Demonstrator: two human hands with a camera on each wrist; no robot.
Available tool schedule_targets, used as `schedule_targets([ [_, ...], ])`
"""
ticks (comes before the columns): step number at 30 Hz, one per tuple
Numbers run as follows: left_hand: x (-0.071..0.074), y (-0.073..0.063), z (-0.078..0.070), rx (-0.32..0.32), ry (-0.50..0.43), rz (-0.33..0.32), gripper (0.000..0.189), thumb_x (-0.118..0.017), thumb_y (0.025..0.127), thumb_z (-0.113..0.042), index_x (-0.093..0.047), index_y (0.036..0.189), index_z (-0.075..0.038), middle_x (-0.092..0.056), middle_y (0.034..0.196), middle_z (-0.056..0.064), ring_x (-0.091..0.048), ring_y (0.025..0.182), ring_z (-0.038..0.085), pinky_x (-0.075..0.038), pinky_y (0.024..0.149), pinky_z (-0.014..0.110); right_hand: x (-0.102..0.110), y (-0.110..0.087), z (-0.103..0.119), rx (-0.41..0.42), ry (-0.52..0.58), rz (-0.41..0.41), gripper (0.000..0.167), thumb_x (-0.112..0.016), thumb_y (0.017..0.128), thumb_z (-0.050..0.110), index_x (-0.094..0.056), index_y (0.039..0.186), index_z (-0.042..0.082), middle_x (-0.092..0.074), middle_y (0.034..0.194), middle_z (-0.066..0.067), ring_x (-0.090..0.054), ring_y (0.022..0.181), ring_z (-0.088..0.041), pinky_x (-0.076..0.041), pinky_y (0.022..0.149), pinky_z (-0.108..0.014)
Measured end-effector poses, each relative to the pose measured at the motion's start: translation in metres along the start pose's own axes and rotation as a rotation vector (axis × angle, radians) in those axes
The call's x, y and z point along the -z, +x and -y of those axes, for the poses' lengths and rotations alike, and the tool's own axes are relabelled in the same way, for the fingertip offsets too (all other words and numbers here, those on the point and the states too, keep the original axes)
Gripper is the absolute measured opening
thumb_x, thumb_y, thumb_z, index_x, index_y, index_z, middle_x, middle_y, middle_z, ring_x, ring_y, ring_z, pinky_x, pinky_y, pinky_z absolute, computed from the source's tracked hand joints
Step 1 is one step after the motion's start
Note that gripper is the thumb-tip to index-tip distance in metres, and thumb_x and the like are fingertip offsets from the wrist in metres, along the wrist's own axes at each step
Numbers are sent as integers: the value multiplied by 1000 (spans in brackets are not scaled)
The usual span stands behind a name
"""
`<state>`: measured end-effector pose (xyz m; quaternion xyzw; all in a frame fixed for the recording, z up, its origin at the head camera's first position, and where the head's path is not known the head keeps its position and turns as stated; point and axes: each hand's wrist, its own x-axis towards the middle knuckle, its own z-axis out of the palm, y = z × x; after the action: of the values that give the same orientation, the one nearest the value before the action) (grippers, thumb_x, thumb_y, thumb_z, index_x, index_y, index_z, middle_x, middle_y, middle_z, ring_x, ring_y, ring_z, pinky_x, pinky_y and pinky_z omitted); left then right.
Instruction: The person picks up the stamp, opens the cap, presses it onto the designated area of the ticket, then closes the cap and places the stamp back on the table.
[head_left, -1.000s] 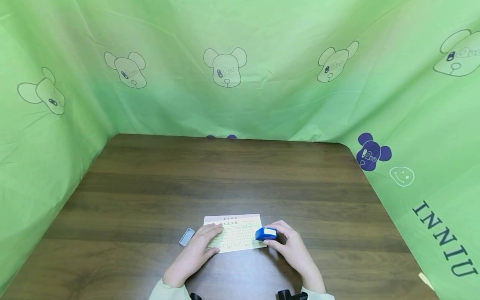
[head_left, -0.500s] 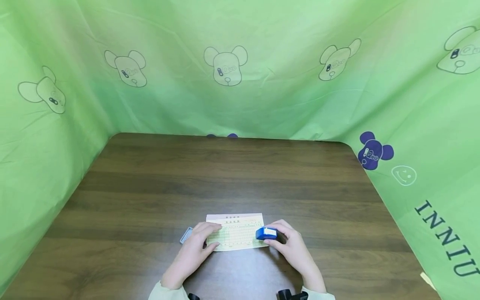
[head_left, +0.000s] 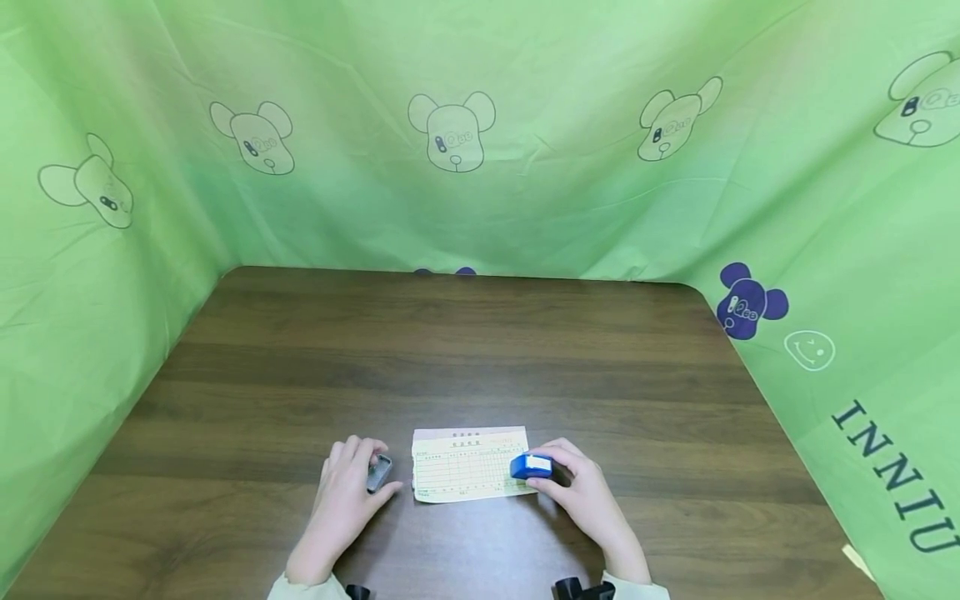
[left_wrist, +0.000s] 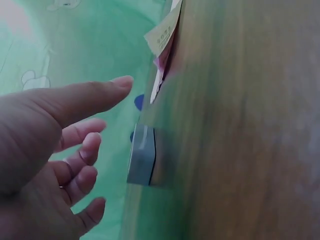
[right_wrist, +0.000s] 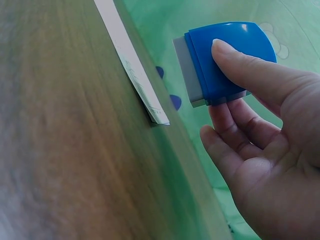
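My right hand (head_left: 592, 496) pinches a blue stamp (head_left: 531, 467) between thumb and fingers, over the right end of a pad of printed forms (head_left: 465, 471). In the right wrist view the stamp's grey stamping end (right_wrist: 189, 72) faces the table, clear of the paper. My left hand (head_left: 341, 487) is at the grey stamp cap (head_left: 380, 473), which lies on the table left of the pad. Its thumb and fingers are spread around the cap. The left wrist view shows the cap (left_wrist: 142, 157) standing on the tabletop, with the fingertips apart from it.
The brown wooden table (head_left: 465, 358) stretches away behind the pad. Green printed cloth (head_left: 450, 217) hangs along its back and both sides. The pad's near-left corner (left_wrist: 162, 37) curls up from the table in the left wrist view.
My left hand has come off the pad and moved left to the cap, uncovering the form's left part. The pad has shifted slightly right. My right hand keeps the stamp in nearly the same place.
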<state>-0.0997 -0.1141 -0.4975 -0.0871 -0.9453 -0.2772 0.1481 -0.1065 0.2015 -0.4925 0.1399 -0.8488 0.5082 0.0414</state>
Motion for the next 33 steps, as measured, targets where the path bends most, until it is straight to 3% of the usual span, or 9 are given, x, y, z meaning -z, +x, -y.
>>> schedule_targets([
  [9,1,-3,11,73,52,35,47,-89,63,-23,-56,95,-10,-46,81,-3,-39,79,15,-33,70,31,-1,0,-2,34,-16,-5,26,-77,79,10,-70,104,7,-66,103,-3,-57,95,6,-47,88,-11],
  [16,2,-5,13,108,81,89,48,-88,66,-29,-57,97,-10,-50,86,0,-44,82,18,-37,70,34,-2,-1,-2,6,12,5,26,-77,79,10,-70,103,7,-66,102,-3,-56,96,6,-45,90,-9],
  [25,3,-5,18,153,63,144,44,-86,69,-31,-59,98,-11,-54,93,4,-50,88,24,-41,73,42,-3,-1,-4,22,-13,-1,26,-78,79,10,-70,103,8,-66,101,-2,-57,95,6,-45,90,-9],
  [33,3,-4,23,157,28,110,30,-85,71,-25,-67,92,-15,-57,93,2,-57,92,25,-44,75,44,-4,-2,-3,7,-8,2,26,-78,78,11,-70,103,8,-66,102,-2,-57,95,6,-45,90,-9],
])
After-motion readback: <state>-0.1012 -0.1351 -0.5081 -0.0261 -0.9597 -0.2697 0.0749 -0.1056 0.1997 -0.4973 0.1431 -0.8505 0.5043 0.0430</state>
